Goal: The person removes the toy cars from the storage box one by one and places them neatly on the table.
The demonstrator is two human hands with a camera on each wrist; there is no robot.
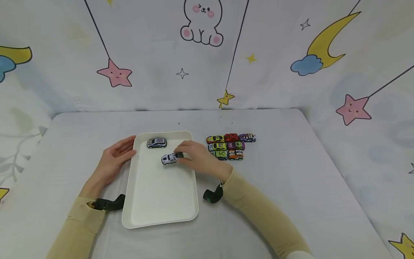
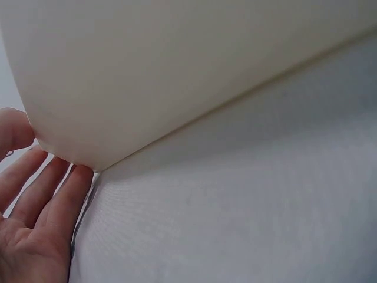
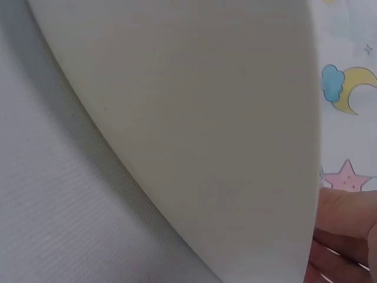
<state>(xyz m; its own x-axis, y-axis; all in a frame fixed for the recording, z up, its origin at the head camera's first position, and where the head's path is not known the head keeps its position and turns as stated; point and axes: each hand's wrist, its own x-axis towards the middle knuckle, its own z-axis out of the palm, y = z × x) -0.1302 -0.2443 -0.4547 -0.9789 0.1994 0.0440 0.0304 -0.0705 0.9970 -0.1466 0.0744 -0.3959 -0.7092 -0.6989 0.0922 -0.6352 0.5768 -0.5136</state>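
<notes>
A white tray (image 1: 160,190) lies on the table, its long sides running away from me. My left hand (image 1: 114,160) rests against the tray's left side near the far corner, fingers extended; in the left wrist view its fingertips (image 2: 76,180) touch the tray wall. Over the tray's far right part, my right hand (image 1: 200,157) pinches a white toy car (image 1: 169,158) with dark markings by its right end. A silver toy car (image 1: 156,143) stands in the tray's far left corner. In the right wrist view the tray wall (image 3: 194,130) hides the pinched car.
Right of the tray, several colourful toy cars sit close together in rows, among them a red car (image 1: 231,137), a purple car (image 1: 247,137) and an orange car (image 1: 235,155). A patterned curtain (image 1: 155,90) hangs behind the white-covered table (image 1: 291,180).
</notes>
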